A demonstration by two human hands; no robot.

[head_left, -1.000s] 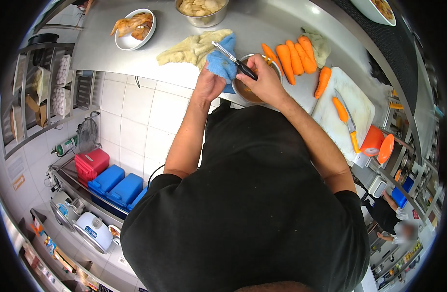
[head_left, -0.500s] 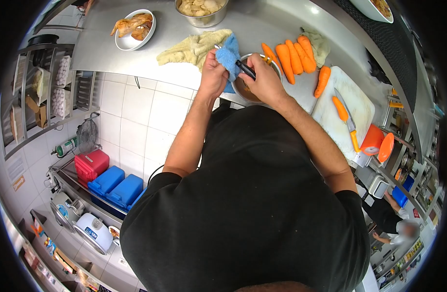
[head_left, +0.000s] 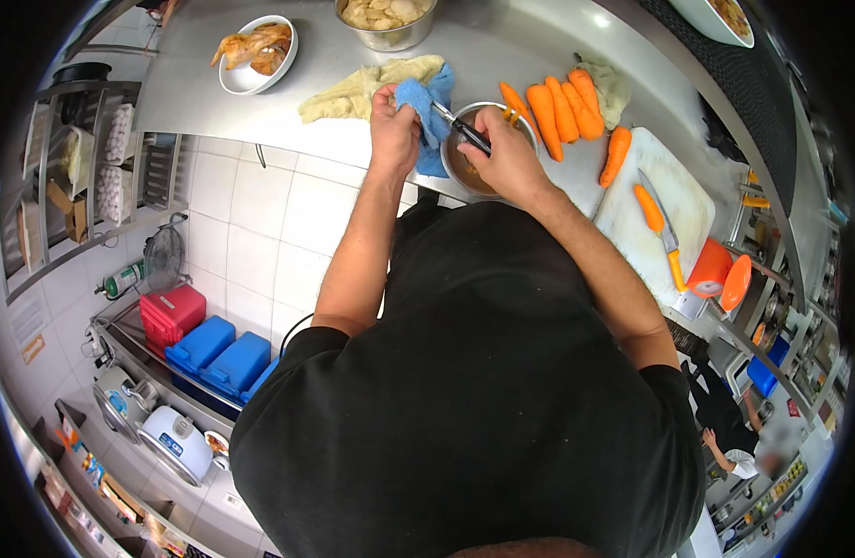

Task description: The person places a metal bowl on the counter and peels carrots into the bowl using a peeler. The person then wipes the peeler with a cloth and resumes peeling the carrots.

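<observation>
My left hand [head_left: 393,130] is closed around a blue cloth [head_left: 418,96], which is bunched over the metal end of a peeler [head_left: 472,136]. The fingers of my right hand [head_left: 504,151] grip the peeler by its black handle. The slim metal part shows between handle and cloth; its tip is hidden in the cloth. Beneath my right hand stands a round metal bowl [head_left: 462,175] with brownish contents, partly covered by the hand. More blue cloth hangs at the bowl's left side. A yellow towel [head_left: 348,91] lies just beyond my left hand.
Several carrots [head_left: 564,110] lie right of the bowl. A white cutting board [head_left: 632,219] bears a carrot [head_left: 648,208] and a yellow-handled knife [head_left: 670,244]. Farther back are a bowl of chicken [head_left: 285,68] and a metal bowl [head_left: 390,39] of pale pieces. Another person [head_left: 725,414] stands at far right.
My left hand and the blue cloth have shifted a little left along the peeler, baring more of its metal. My right hand stays nearly in place. The other person has moved.
</observation>
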